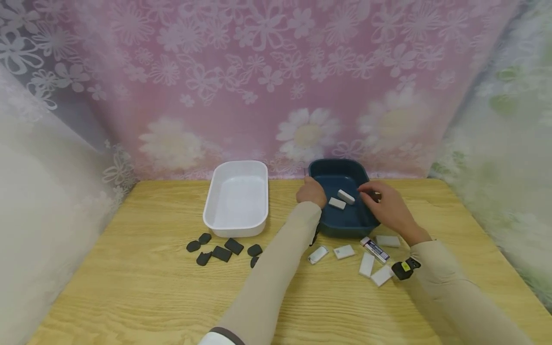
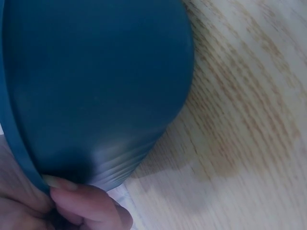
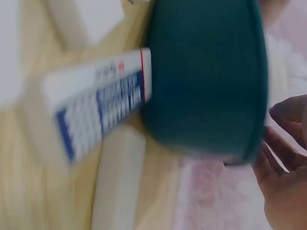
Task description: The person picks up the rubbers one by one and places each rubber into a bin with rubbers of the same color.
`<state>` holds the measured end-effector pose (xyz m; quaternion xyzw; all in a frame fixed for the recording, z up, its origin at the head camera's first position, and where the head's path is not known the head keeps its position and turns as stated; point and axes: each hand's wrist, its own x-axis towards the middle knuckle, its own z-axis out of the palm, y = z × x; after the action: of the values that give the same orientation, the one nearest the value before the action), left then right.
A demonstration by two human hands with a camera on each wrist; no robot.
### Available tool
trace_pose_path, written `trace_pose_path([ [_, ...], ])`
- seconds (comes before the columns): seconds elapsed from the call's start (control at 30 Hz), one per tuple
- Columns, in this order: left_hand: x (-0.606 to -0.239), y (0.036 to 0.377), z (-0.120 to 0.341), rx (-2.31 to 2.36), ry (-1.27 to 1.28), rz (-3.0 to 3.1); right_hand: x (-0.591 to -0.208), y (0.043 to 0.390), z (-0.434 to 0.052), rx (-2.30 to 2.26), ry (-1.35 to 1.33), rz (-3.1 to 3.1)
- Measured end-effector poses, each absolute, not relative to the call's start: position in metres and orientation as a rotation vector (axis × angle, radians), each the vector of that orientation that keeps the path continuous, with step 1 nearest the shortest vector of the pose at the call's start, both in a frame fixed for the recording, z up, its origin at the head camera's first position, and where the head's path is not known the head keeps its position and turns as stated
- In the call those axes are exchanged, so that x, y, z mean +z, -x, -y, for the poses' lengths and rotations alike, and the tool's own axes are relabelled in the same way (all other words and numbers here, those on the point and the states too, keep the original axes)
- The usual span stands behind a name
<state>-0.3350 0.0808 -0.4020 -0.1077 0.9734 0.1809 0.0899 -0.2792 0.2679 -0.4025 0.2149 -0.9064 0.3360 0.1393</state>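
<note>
**Both hands at the blue tub**

Hands first, from the head camera: my left hand (image 1: pixel 310 191) sits at the near-left rim of the blue tub (image 1: pixel 332 168), and my right hand (image 1: pixel 385 206) reaches over its right side with the fingers loosely curved above the inside. I cannot tell from here whether the right hand holds anything. Two white erasers (image 1: pixel 342 200) lie inside the tub, just beside each other. On the wooden surface (image 1: pixel 142 287) in front of the tub lie more white erasers (image 1: pixel 343 251), one of them with a printed blue-and-white sleeve (image 1: pixel 375 249). To the left stands a white tub (image 1: pixel 215 211), and in front of it a scatter of black erasers (image 1: pixel 222 253). A flowered pink cloth (image 1: pixel 276 72) hangs behind everything.

Left wrist camera: my left fingers (image 2: pixel 81 201) pinch the rim of the blue tub (image 2: pixel 96 81), a fingertip pressed against its outer wall. The tub's wall fills most of the view, with the wooden surface (image 2: pixel 249 120) beside it.

Right wrist camera, blurred: the blue tub (image 3: pixel 206 76) is seen from outside, with the printed eraser (image 3: pixel 100 110) touching its wall and a plain white eraser (image 3: pixel 120 177) just beside that. My right hand (image 3: pixel 283 158) shows at the edge, fingers relaxed and apart from the tub, with nothing visible between them.
</note>
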Motion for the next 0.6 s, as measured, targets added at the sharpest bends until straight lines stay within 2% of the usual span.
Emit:
trace_pose_path([
  [0.37, -0.403, 0.333, -0.081, 0.525, 0.260, -2.897, -0.396, 0.232, -0.326, 0.922, -0.520, 2.904],
  [0.6, -0.400, 0.332, -0.080, 0.529, 0.212, -2.905, -0.418, 0.213, -0.346, 0.887, -0.827, 2.908],
])
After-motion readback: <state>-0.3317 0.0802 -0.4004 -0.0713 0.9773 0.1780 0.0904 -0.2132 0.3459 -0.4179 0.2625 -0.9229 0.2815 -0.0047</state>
